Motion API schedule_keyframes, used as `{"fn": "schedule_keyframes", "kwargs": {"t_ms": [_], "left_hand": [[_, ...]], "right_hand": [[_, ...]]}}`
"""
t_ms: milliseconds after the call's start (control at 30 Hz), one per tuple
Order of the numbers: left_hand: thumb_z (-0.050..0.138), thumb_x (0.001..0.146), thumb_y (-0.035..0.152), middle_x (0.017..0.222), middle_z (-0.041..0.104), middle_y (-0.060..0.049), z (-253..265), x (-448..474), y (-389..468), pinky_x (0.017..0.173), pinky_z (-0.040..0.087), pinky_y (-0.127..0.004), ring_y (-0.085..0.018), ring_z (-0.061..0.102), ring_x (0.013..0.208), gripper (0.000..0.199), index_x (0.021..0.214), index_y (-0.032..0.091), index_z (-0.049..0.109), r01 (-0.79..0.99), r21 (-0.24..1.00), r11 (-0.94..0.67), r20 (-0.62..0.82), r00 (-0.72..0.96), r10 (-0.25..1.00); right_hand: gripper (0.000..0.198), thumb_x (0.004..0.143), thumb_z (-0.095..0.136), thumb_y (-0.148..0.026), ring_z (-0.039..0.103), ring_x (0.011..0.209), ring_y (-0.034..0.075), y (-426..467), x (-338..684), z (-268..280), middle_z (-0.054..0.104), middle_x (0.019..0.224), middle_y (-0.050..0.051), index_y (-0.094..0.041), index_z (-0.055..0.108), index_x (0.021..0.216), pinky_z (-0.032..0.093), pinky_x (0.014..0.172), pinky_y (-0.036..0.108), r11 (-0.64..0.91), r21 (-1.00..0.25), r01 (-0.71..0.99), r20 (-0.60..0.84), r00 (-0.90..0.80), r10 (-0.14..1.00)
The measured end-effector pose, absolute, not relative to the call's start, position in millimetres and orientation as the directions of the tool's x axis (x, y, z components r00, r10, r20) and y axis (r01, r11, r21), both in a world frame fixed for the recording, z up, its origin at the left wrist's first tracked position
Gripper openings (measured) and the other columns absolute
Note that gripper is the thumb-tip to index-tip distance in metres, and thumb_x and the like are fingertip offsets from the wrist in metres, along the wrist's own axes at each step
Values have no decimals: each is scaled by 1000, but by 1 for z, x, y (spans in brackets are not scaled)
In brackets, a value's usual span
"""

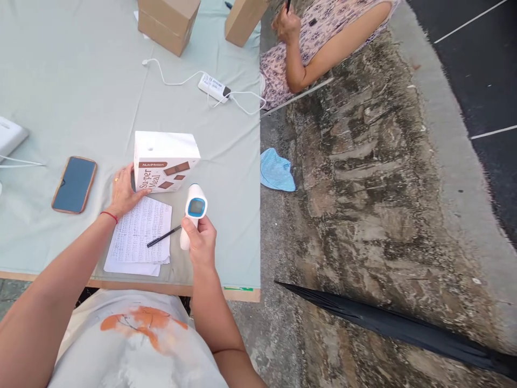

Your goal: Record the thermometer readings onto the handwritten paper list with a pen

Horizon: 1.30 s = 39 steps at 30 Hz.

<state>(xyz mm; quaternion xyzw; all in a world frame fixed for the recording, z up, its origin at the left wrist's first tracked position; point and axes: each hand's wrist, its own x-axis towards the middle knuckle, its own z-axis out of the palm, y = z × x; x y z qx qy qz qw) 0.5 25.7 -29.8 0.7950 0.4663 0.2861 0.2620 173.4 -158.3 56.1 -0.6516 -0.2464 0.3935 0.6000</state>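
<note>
My right hand is wrapped round the handle of a white infrared thermometer with a blue-rimmed screen. Its head points away from me, just right of a white meal box printed "NutriMotion Super Meal". At the box's lower left corner, my left hand grips it, thumb on the front and fingers along the side. Sheets of paper with handwritten rows lie below the box, partly under my left hand. A black pen rests on them, its upper end close to the thermometer handle.
A phone lies on the cloth-covered table to the left. Cardboard boxes and a white power bank with a cable are farther back. Beyond the right edge are another person's arm, a blue cloth and a folded black umbrella.
</note>
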Motion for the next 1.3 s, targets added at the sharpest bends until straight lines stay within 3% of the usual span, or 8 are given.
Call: {"fn": "schedule_keyframes", "kwargs": {"t_ms": [200, 433, 600, 733, 867, 1033, 1167, 1300], "left_hand": [[78, 83, 47, 150, 55, -19, -26, 2, 25, 119, 37, -65, -43, 43, 147, 82, 150, 20, 40, 637, 659, -400, 156, 405, 901], [78, 81, 37, 148, 54, -22, -23, 5, 26, 123, 32, -65, -44, 39, 151, 80, 148, 15, 41, 685, 634, -360, 71, 411, 909], [76, 83, 40, 157, 40, -24, -17, -8, -10, 117, 38, -68, -43, 39, 149, 84, 152, 19, 31, 684, 645, -340, 193, 285, 939], [67, 91, 32, 138, 53, -19, -13, -11, -50, 110, 46, -61, -36, 53, 132, 54, 140, 20, 45, 654, 605, -454, 306, 335, 891], [52, 102, 27, 126, 65, -14, -15, -3, -64, 103, 50, -55, -33, 59, 122, 23, 121, 22, 64, 529, 501, -685, 253, 667, 701], [45, 104, 22, 131, 68, -15, -23, 2, -62, 104, 50, -55, -33, 59, 124, 32, 125, 20, 69, 483, 427, -765, 193, 777, 599], [48, 102, 19, 141, 66, -14, -23, 2, -63, 107, 47, -57, -34, 57, 130, 34, 125, 24, 72, 483, 423, -766, 170, 788, 591], [49, 104, 21, 146, 64, -12, -18, 5, -65, 110, 45, -58, -34, 56, 134, 34, 128, 25, 71, 482, 386, -787, 136, 814, 565]], "right_hand": [[49, 77, 74, -56, 62, 86, 20, -169, 207, 22, 70, 95, 5, -18, 73, 109, 50, 78, 33, -283, -947, 152, -114, 663, 740], [53, 78, 71, -52, 63, 102, 29, -186, 261, -46, 69, 108, 11, -22, 70, 121, 52, 85, 40, -621, -582, 525, -12, 758, 652], [42, 87, 66, -45, 59, 108, 31, -198, 261, -52, 65, 112, 14, -21, 70, 122, 50, 92, 47, -498, -493, 713, 225, 657, 719], [27, 98, 56, -28, 60, 100, 25, -194, 234, -43, 63, 104, 9, -24, 75, 116, 49, 89, 41, -169, -498, 851, 275, 340, 900], [33, 99, 53, -15, 57, 93, 22, -186, 211, -35, 63, 99, 8, -25, 77, 118, 44, 84, 37, 16, -500, 866, 130, 57, 990], [23, 98, 55, -16, 56, 92, 23, -191, 224, -29, 64, 95, 7, -25, 76, 102, 43, 83, 37, 17, -530, 848, 50, 11, 999], [12, 96, 56, -28, 58, 84, 21, -198, 238, -28, 64, 88, 4, -23, 66, 92, 47, 81, 37, -78, -711, 699, 90, 202, 975], [21, 86, 62, -44, 60, 72, 17, -184, 220, -31, 63, 79, -1, -25, 55, 83, 51, 72, 33, -130, -935, 329, 76, 548, 833]]}}
